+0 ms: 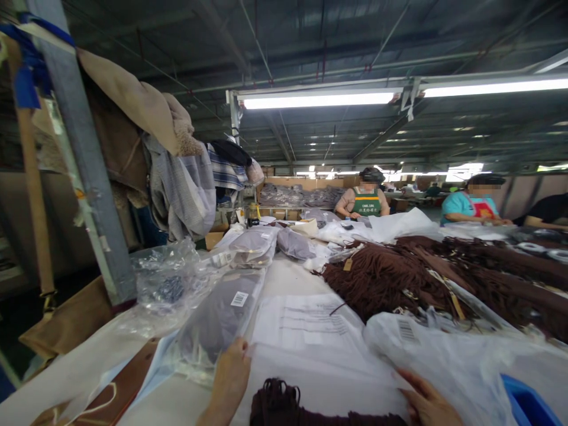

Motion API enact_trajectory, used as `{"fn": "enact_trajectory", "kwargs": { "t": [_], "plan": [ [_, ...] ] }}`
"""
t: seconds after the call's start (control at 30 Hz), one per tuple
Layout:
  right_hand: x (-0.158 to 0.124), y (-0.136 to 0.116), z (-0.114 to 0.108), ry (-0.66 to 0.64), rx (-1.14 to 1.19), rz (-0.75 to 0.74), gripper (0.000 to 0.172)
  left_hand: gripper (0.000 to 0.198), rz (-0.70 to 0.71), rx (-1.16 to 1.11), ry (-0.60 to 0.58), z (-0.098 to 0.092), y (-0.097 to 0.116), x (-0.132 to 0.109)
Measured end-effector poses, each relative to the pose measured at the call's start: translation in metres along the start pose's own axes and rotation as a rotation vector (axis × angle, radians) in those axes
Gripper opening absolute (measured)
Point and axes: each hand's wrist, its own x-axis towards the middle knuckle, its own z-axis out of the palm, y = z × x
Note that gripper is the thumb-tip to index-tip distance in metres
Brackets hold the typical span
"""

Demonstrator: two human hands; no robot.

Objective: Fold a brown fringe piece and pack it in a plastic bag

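Head view: the left hand (pixel 231 370) lies flat with fingers together, pressing the left edge of a clear plastic bag (pixel 310 349) that lies printed side up on the table (pixel 66 373). The right hand (pixel 428 402) rests on the bag's right lower corner, fingers loosely spread; whether it pinches the film cannot be told. Between the two hands, just below the bag's near edge, sits a bundle of dark brown fringe (pixel 277 402), touching neither hand clearly. The bag looks thin, light and slippery, likely to crumple, so its open edge is best taken at the corners. The fringe looks soft and limp, prone to tangle, best gathered as one bunch. Beyond the right hand lies a larger heap of brown fringe (pixel 399 278); beyond the left, a packed bag with a barcode (pixel 222 316).
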Motion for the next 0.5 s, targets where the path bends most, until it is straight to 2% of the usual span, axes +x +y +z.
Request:
{"fn": "enact_trajectory", "kwargs": {
  "t": [0.13,0.27,0.33,0.43,0.5],
  "plan": [
    [-0.010,-0.006,0.008,0.044,0.264,0.090,0.061,0.025,-0.181,-0.385,0.042,0.016,-0.005,-0.002],
    [-0.012,-0.008,0.009,-0.087,0.493,0.082,0.057,0.043,-0.325,-0.768,0.069,0.029,-0.007,-0.007],
    [-0.011,-0.008,0.008,-0.140,0.566,0.078,0.052,0.036,-0.405,-0.962,0.045,0.033,-0.007,-0.006],
    [-0.009,-0.005,0.007,-0.128,0.597,0.083,0.045,0.015,-0.540,-1.229,-0.008,0.036,-0.009,-0.002],
    [-0.007,-0.002,0.007,-0.106,0.609,0.086,0.042,0.009,-0.524,-1.261,-0.040,0.038,-0.014,0.002]
  ]
}}
